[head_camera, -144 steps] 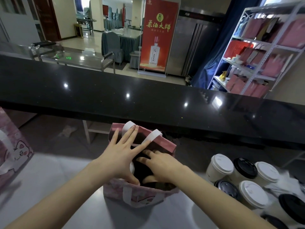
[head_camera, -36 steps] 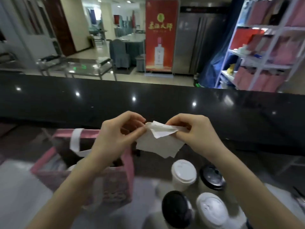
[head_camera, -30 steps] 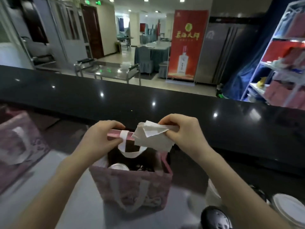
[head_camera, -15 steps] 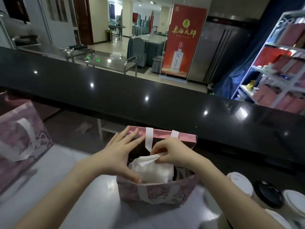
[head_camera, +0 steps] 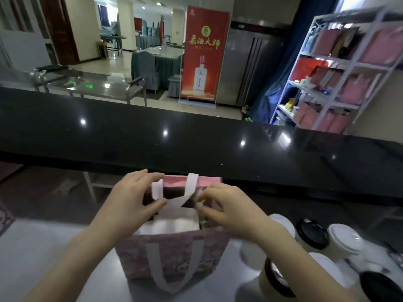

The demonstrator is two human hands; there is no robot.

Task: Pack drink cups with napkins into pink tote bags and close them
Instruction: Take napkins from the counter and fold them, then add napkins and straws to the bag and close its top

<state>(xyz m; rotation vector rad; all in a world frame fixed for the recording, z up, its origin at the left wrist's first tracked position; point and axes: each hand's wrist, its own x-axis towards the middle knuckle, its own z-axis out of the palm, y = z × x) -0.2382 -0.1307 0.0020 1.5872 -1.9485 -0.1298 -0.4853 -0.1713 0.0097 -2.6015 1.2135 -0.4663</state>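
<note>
Our hands on the pink tote bag (head_camera: 174, 253), napkin (head_camera: 172, 223) inside.
Left hand (head_camera: 128, 203) grips its left rim; right hand (head_camera: 231, 211) pinches the right rim.

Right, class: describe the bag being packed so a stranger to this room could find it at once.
Find the long black counter. Just below it, on the pale worktop, stands the pink tote bag, the left hand and right hand at its mouth. Unlike the pink bags on the white shelf at right, it stands open, a white napkin inside.
</note>
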